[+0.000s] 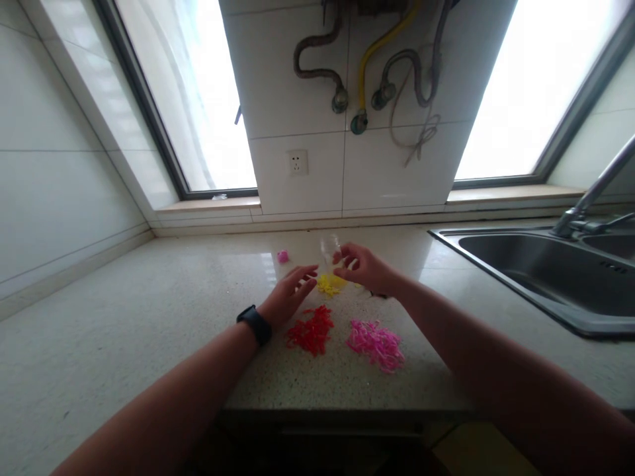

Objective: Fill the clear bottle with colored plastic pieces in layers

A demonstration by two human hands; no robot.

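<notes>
- Three piles of small, thin pieces noted on the speckled pale table (pixel 163 317): yellow pile (pixel 326 286), red pile (pixel 311 330) and pink pile (pixel 376 345), at the centre and lower centre of the frame.
- Clear container (pixel 329 246), see-through, at the centre of the frame, just beside the yellow pile; yellow shows at its lower end, whether inside or behind the wall cannot be told.
- Right hand (pixel 364 266): at the right side of the clear container, thumb and fingers spaced apart; whether they clamp the wall cannot be told.
- Left hand (pixel 288 292): left of the yellow pile and above the red pile in the frame, fingers apart, gripping nothing visible.
- Markings: dark watch (pixel 254 324) on the left wrist, its face too indistinct to read; dark marks on the inner wall of the sink (pixel 516 264), right of frame, too small to make out.
- Small pink item (pixel 282 256): on the table, beyond the left hand.
- Dark item (pixel 380 295): partly hidden by the right wrist, identity unclear.
- Surroundings: wall socket (pixel 298 162) at upper centre; yellow hose (pixel 380 49) and grey hoses above it and to its right; windows on both sides; faucet (pixel 590 192) at the far right.
- Obstruction: the right forearm crosses the table between the pink pile and the sink.
</notes>
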